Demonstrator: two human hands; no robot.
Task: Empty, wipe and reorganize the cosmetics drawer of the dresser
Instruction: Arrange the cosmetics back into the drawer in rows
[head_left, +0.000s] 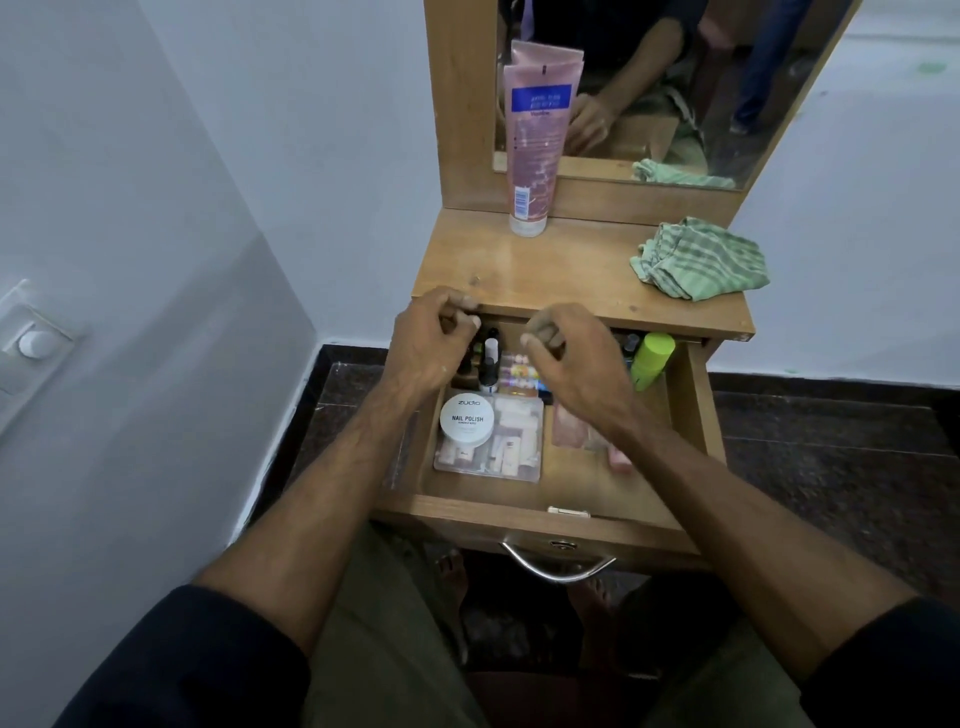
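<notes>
The dresser's drawer (566, 512) is pulled out, with cosmetics inside. A white nail polish remover jar (466, 419) sits on a clear plastic box (511, 441) of small items at the left. Small dark bottles (489, 358) and a colourful strip (514, 371) stand behind them. At the right lie a lime green bottle (652, 361) and a pink packet (571, 428). My left hand (431, 343) hovers over the back-left bottles with its fingers curled; I cannot see whether anything is inside it. My right hand (571, 358) hovers over the drawer's middle, fingers curled, with nothing visible in it.
A tall pink tube (535, 140) stands on the dresser top (561, 270) against the mirror (727, 78). A green striped cloth (701, 259) lies crumpled at the top's right end. A white wall closes in on the left, and a dark floor lies on both sides.
</notes>
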